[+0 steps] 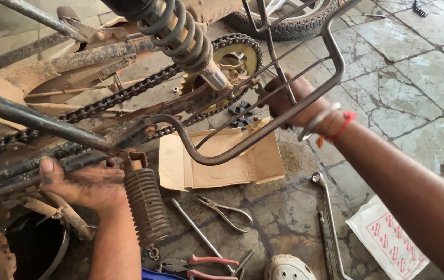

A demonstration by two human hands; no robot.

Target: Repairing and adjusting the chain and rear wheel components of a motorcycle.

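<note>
A muddy motorcycle rear frame fills the left of the head view. My left hand point(84, 184) grips a dark frame tube point(35, 122) just beside a ribbed rubber footrest point(146, 205). My right hand point(289, 101) reaches in behind a bent metal guard rail point(263, 137) toward the yellow rear sprocket point(235, 57) and its chain point(123, 93); its fingers are mostly hidden, closed around something near the sprocket. A coil shock absorber point(183, 36) hangs above. My right wrist wears a metal bangle and red thread point(331, 124).
Flattened cardboard point(222, 158) lies on the cracked stone floor. Tools lie below it: needle-nose pliers point(224, 210), a long rod point(198, 231), red-handled pliers point(206, 264), a ring spanner point(328, 218). A printed white bag point(388, 238) sits right; a tyre point(289, 23) at top.
</note>
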